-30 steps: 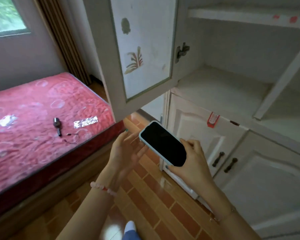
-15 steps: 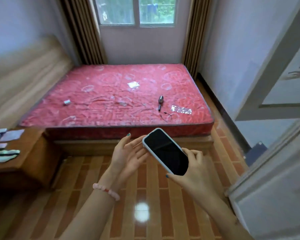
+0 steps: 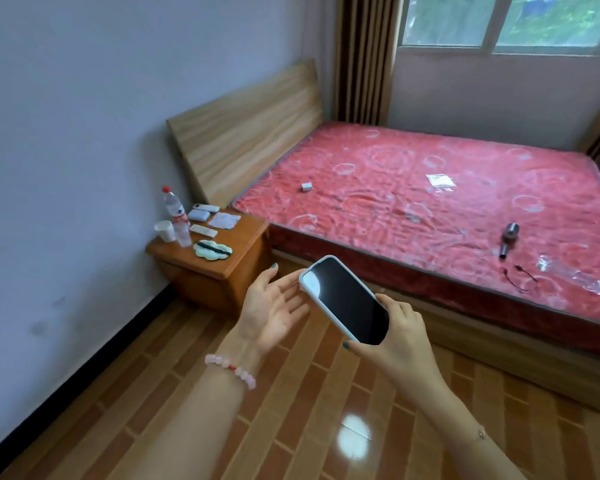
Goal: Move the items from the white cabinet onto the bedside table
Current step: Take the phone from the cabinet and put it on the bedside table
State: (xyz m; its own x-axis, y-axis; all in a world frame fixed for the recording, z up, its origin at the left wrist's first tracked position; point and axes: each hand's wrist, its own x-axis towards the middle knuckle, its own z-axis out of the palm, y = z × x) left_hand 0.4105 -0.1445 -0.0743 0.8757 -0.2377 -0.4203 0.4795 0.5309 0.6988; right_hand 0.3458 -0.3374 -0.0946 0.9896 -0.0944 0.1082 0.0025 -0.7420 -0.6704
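Note:
A smartphone (image 3: 347,299) with a dark screen and a pale blue case is held at its lower end by my right hand (image 3: 399,344), tilted up to the left. My left hand (image 3: 271,310) is open, palm up, its fingertips touching the phone's upper left edge. The wooden bedside table (image 3: 243,254) stands beyond and to the left, against the wall. On it are a water bottle (image 3: 175,211), a paper cup (image 3: 165,231), a pale blue pouch (image 3: 199,215), small white devices and a cloud-shaped pad (image 3: 212,250). The white cabinet is out of view.
A bed with a red mattress (image 3: 430,202) and wooden headboard (image 3: 243,133) fills the right. Small items lie on it: a metal tool (image 3: 508,237), a clear wrapper (image 3: 575,277), a packet (image 3: 440,181). Tiled floor (image 3: 187,375) lies between me and the table.
The view has swung left from the open cabinet across the bed to the bedside table. My hands and the phone keep the same pose in front of me.

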